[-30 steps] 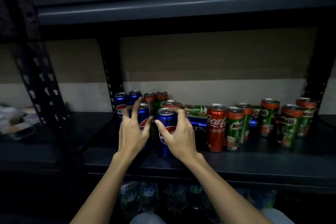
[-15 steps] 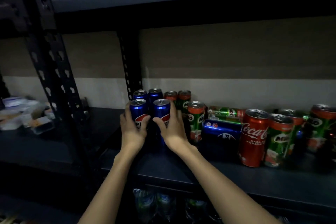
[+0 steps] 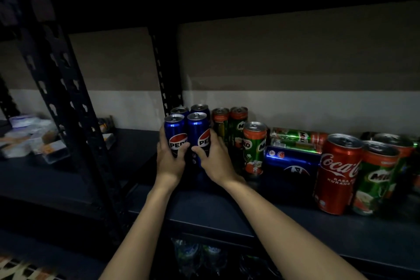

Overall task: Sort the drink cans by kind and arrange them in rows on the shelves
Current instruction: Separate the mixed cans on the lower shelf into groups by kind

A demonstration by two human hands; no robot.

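Left hand: wrapped round the front-left blue Pepsi can, thumb across the label
Right hand: curled round the front-right blue Pepsi can, just beside the other
Sorted so far: two more blue cans upright directly behind, making a block of four at the left end of the shelf, against the corner post
Partly sorted: three green Milo cans upright just right of the blue block
Left to do: one blue can and two green cans lying on their sides; red Coca-Cola can mixed in among more green cans further right
Progress: judged early to midway, only the blue group squared up
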